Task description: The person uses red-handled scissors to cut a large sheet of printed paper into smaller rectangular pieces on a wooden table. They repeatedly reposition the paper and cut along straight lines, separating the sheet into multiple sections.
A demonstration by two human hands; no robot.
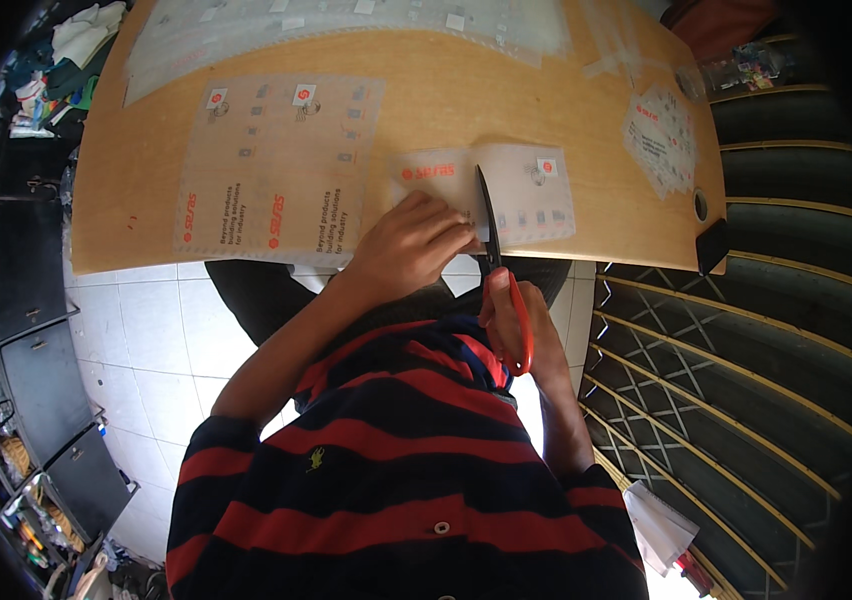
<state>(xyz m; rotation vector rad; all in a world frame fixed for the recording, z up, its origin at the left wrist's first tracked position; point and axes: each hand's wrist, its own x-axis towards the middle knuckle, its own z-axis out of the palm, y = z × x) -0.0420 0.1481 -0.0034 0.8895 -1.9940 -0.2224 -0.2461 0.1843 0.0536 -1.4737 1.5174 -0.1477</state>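
My right hand (526, 318) grips a pair of scissors (519, 335) with red handles and dark blades. The blades point away from me, over a translucent printed sheet (533, 190) at the table's near edge. My left hand (414, 245) presses on the left part of that sheet, fingers bunched together beside the blades. Red and dark print and a small stamp-like mark show on the sheet. Left of it lies a larger translucent sheet (281, 160) with the same kind of print. My left fingertips are partly hidden, and the blades cover a strip of the sheet.
The wooden table (436, 90) carries a long translucent sheet (346, 35) along its far side. Several small cut printed pieces (661, 140) are piled at the right. Dark cabinets (56, 375) stand on the left, a folding metal gate (706, 360) on the right.
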